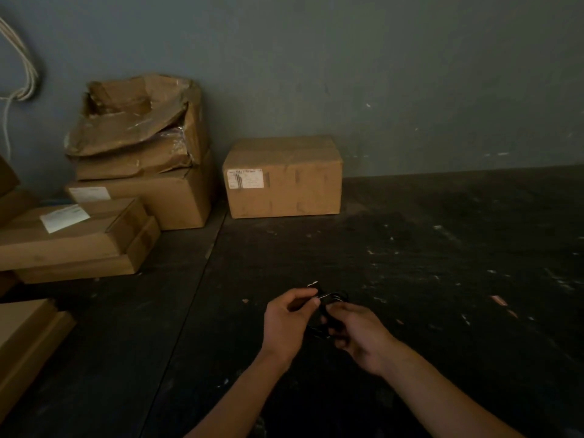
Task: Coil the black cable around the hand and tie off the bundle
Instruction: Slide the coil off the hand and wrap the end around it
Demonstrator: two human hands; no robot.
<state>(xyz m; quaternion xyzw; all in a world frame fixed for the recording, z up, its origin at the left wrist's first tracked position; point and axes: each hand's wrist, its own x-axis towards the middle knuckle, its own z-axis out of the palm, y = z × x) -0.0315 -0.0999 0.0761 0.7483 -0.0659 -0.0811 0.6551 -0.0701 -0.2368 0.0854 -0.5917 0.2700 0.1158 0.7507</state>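
Black cable (327, 306) sits as a small bundle btwn both hands, above the dark floor (442, 248); left hand (289, 320) pinches its top w/ thumb + finger; right hand (360, 333) clenched on its lower side; bundle's long way runs up-down; loose end too dark to tell.

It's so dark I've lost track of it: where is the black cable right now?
In the head view, low and just right of centre, the black cable is bundled between the left hand and right hand, above the dark floor, well in front of the closed cardboard box.
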